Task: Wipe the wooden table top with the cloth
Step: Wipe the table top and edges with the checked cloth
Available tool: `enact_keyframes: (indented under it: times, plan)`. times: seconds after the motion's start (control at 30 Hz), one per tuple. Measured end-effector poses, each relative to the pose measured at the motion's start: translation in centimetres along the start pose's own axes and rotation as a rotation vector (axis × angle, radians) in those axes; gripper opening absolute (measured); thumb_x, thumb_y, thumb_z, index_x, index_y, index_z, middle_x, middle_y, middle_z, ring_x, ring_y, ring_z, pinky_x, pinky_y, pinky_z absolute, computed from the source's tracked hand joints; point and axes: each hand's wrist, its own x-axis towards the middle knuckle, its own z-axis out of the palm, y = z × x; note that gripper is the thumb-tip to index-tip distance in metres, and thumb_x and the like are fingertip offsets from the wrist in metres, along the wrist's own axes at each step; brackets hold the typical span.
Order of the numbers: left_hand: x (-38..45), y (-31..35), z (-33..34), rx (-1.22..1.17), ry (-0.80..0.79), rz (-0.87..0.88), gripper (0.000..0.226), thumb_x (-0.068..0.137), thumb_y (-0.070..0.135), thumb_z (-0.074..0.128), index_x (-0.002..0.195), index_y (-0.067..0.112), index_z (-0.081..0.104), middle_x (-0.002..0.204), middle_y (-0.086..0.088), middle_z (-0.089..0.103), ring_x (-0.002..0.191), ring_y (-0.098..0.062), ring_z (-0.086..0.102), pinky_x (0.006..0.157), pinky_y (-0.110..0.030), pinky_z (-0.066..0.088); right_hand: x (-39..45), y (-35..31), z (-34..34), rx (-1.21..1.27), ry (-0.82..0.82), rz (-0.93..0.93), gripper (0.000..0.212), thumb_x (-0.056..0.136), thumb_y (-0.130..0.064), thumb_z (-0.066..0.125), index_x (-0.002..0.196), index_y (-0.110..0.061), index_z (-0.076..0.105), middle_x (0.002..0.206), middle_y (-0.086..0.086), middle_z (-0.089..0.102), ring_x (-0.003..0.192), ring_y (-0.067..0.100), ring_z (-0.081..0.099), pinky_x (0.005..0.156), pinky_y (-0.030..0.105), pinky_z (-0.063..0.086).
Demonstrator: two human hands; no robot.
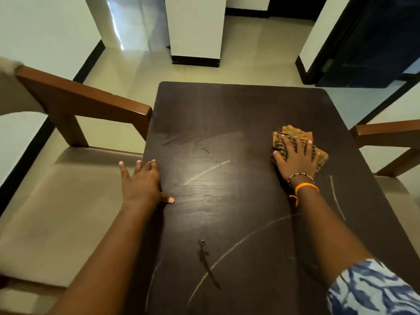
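One folded cloth (302,144), orange-brown with dark stripes, lies flat on the right side of the dark wooden worktop (238,110), close to its right edge. The right hand (296,159) is spread on top of it, palm down, fingers (286,142) straight and fanned apart, pressing the cloth onto the wood rather than gripping it; folded corners of the cloth stick out beyond the fingertips. That wrist carries a beaded bracelet (300,176) and an orange thread band (305,187), and a blue-and-white patterned sleeve (372,289) shows at the upper arm.

The left hand (142,181) rests on the worktop's left edge, fingers loosely extended over the side and the thumb lying flat on the surface, holding nothing.

Several pale curved scratch marks (227,255) cross the near half of the worktop, and damp-looking streaks dull the sheen near the middle. A small dark gecko (205,260) lies on the wood near the front, well apart from both hands.

Two wooden armchairs flank the worktop: the left armchair (79,96) with a beige cushion, the right armchair (386,130) only partly in view. Beyond lie a pale tiled floor (250,53) and white walls with black skirting.
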Motion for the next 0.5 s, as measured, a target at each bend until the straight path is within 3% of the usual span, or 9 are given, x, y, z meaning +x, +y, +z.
enact_keyframes:
  times: [0.07, 0.27, 0.4, 0.5]
  plan:
    - [0.0, 0.2, 0.2, 0.009, 0.022, 0.03, 0.109, 0.07, 0.059, 0.067, 0.149, 0.009, 0.01, 0.157, -0.008, 0.017, 0.147, -0.026, 0.008, 0.114, -0.056, -0.005, -0.8, -2.5, 0.5, 0.01, 0.003, 0.032, 0.057, 0.09, -0.046, 0.044, 0.143, -0.035, 0.027, 0.154, 0.005, 0.022, 0.143, 0.035, 0.005, 0.114, 0.057, 0.008]
    - [-0.1, -0.8, 1.2, -0.099, 0.038, 0.059, 0.112, 0.07, 0.061, 0.066, 0.15, 0.012, 0.004, 0.158, -0.006, 0.012, 0.147, -0.026, 0.007, 0.115, -0.055, -0.003, -3.2, -16.0, 2.9, 0.039, -0.001, -0.174, 0.057, 0.089, -0.044, 0.046, 0.142, -0.031, 0.031, 0.153, 0.008, 0.023, 0.143, 0.036, 0.006, 0.114, 0.055, 0.005]
    - [0.2, -1.9, 0.9, -0.214, 0.004, 0.065, 0.116, 0.067, 0.06, 0.07, 0.15, 0.015, 0.003, 0.159, -0.003, 0.009, 0.147, -0.026, 0.005, 0.116, -0.054, 0.009, -5.7, -23.8, 4.3, 0.07, -0.085, -0.426, 0.056, 0.088, -0.045, 0.045, 0.142, -0.033, 0.032, 0.153, 0.007, 0.024, 0.143, 0.035, 0.006, 0.114, 0.055, 0.001]
    - [-0.2, -2.4, 1.0, -0.243, -0.046, 0.045, 0.12, 0.066, 0.057, 0.072, 0.15, 0.014, -0.002, 0.159, -0.002, -0.003, 0.147, -0.026, -0.001, 0.117, -0.052, 0.013, -6.7, -25.0, 4.5, 0.039, -0.164, -0.653, 0.055, 0.091, -0.049, 0.041, 0.143, -0.036, 0.028, 0.154, 0.003, 0.022, 0.144, 0.031, 0.007, 0.114, 0.054, 0.001]
